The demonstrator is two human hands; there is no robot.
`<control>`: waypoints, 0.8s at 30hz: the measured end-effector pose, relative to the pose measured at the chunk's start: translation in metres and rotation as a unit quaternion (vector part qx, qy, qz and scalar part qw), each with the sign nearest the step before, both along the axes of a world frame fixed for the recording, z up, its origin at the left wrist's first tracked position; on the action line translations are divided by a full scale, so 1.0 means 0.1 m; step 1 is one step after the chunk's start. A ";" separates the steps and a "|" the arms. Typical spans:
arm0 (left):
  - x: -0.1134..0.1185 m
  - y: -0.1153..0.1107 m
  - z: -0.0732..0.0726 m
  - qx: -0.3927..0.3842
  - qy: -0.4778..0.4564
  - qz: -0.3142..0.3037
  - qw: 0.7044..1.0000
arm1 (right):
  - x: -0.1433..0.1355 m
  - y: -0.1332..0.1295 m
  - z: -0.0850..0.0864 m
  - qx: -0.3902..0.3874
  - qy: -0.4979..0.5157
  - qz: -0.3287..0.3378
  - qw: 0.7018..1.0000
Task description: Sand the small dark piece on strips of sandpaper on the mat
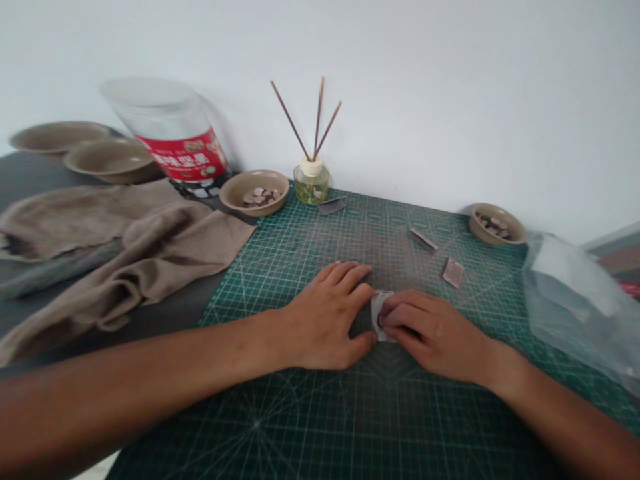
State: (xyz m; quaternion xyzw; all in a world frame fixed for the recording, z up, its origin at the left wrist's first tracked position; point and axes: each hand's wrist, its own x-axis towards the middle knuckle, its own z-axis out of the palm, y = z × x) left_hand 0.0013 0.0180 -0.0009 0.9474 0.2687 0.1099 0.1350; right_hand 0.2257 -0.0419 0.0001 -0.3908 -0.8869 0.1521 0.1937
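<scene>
A small pale grey rectangular sheet (377, 308), perhaps sandpaper, lies flat on the green cutting mat (320, 427). My left hand (327, 317) rests palm down on the mat with fingers spread, its index finger and thumb tips touching the sheet's left edge. On the sheet, my right hand (433, 330) has its fingertips pinched together around a small dark piece (381, 321), mostly hidden by the fingers. Beyond my right hand lie a flat brownish block (453, 273) and a thin strip (424, 239).
A bowl of small pieces (255, 208) stands back left, another bowl (480, 230) back right. Between them are a reed diffuser (311, 183) and a grey scraper-like plate (333, 206). A red-labelled jar (185, 157), brown cloths (175, 247) and a plastic bag (565, 300) flank the mat.
</scene>
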 end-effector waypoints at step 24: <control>0.02 0.00 -0.01 -0.006 0.009 -0.011 1.000 | 0.02 -0.05 -0.01 -0.011 0.004 0.010 1.000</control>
